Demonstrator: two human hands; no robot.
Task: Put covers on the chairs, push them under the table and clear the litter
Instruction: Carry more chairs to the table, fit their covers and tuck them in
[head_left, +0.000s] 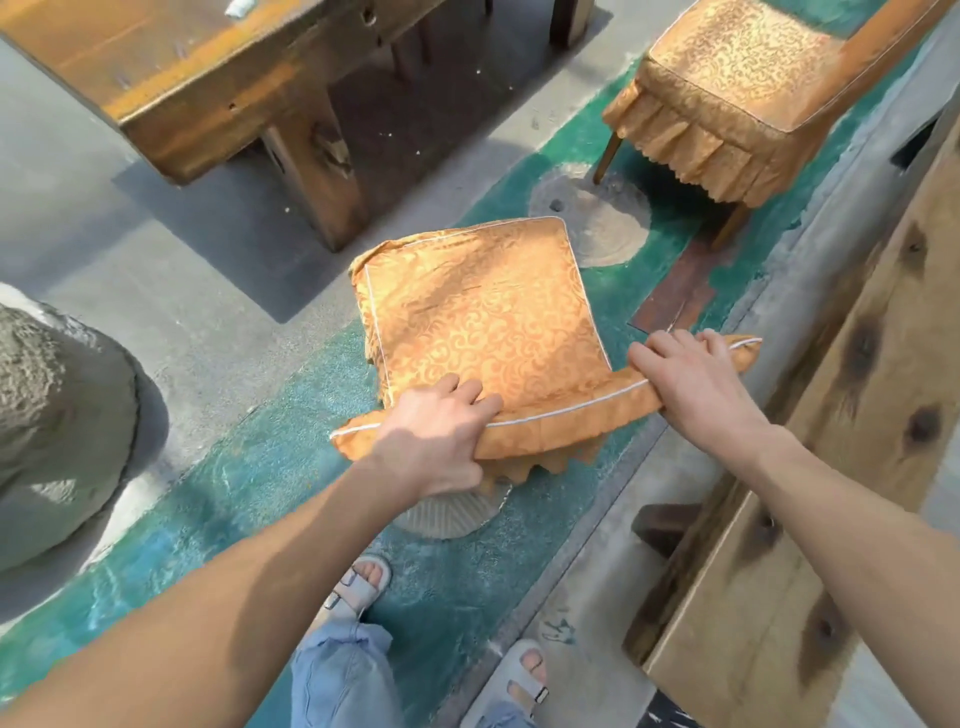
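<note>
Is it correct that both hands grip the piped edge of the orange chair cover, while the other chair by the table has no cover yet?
Not quite. The head view shows the other chair already covered. Both the left hand and right hand do grip the orange chair cover.

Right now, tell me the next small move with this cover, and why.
Probably pull the cover down and toward you: both the left hand and right hand grip its near edge, which looks bunched, with the frill hanging loose.
</note>
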